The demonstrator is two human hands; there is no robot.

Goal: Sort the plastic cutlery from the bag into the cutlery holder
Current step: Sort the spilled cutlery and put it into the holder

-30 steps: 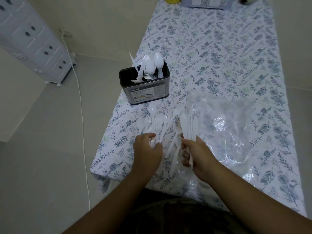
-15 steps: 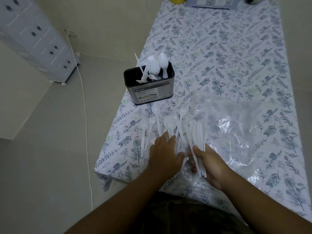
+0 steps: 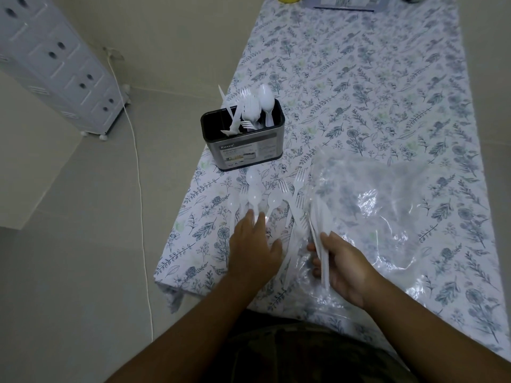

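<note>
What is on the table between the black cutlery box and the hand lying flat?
In the head view, loose white plastic spoons and forks lie on the flowery tablecloth between the cutlery holder and the left hand.

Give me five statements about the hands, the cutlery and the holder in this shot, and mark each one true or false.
1. The right hand has a grip on a bundle of white knives. True.
2. The left hand grips a spoon lifted off the table. False: its fingers lie flat and straight over the loose cutlery on the tablecloth.
3. The cutlery holder is empty. False: forks, a spoon and a knife already stand in it.
4. The clear plastic bag lies on the table to the right of the loose cutlery. True.
5. The holder lies tipped on its side. False: it stands upright near the table's left edge.
</note>
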